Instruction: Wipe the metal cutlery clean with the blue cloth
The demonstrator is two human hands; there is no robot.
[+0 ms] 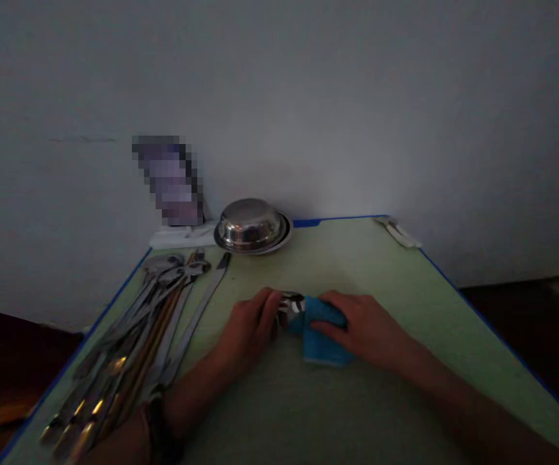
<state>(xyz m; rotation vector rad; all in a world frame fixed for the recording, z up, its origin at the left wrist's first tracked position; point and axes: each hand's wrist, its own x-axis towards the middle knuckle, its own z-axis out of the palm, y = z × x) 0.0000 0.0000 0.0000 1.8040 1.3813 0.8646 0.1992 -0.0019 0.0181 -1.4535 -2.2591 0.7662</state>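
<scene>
Over the middle of the table, my left hand (254,320) is closed around a small shiny metal piece (291,303). It looks rounded, but the fingers cover much of it and I cannot tell its exact kind. My right hand (357,323) pinches a blue cloth (325,342) and presses it to the right side of the metal piece. The cloth's lower part hangs down below the fingers. Left of my left forearm lies a pile of cutlery (138,323), with spoons, brown chopsticks (163,329) and handles with gold-coloured parts. A table knife (201,307) lies along the pile's right side.
An upside-down steel bowl (250,223) sits on another dish near the wall. Left of it a blurred-out, phone-like object (170,184) leans above a folded white cloth (177,237). More cutlery on white material (400,234) lies at the far right corner. Blue edging borders the green table (453,361).
</scene>
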